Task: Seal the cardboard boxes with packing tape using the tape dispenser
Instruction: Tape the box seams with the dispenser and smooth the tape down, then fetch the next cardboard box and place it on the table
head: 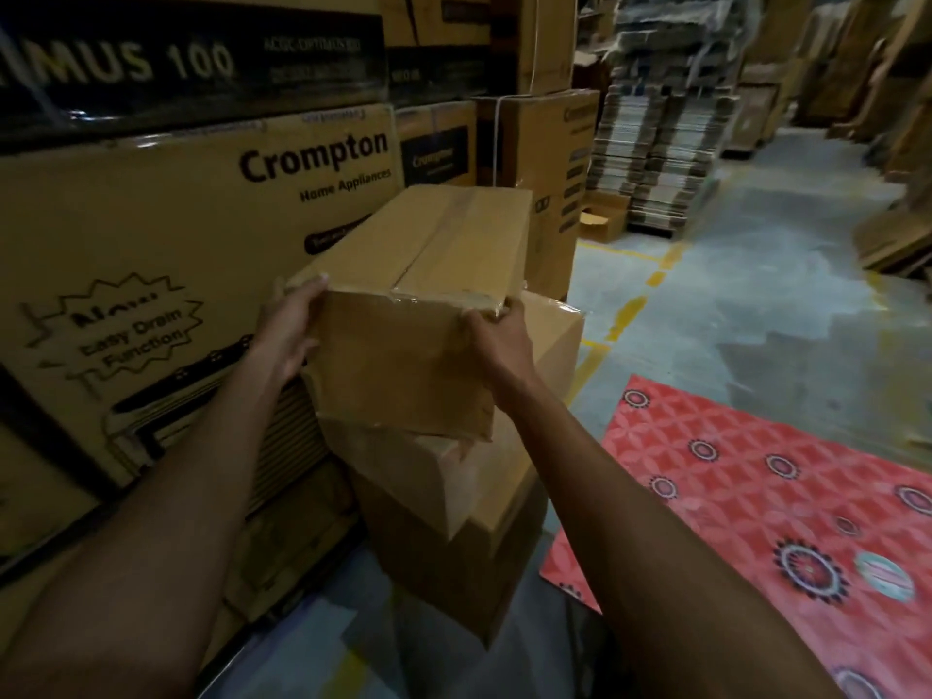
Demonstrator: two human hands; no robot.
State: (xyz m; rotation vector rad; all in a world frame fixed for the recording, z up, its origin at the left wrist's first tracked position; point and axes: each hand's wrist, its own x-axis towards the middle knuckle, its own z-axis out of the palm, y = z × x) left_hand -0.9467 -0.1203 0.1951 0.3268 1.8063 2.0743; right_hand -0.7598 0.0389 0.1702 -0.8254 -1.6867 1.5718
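A plain cardboard box [403, 355] with clear tape along its top seam sits tilted on top of a stack of two other taped boxes [454, 507]. My left hand [287, 330] grips its near left corner, thumb on top. My right hand [497, 340] grips its near right corner, fingers curled over the taped edge. No tape dispenser is in view.
Large printed appliance cartons [151, 274] form a wall on the left and behind. A red patterned mat [756, 496] lies on the concrete floor at the right. Stacks of flattened cardboard [650, 158] stand further back along the aisle with yellow floor marks.
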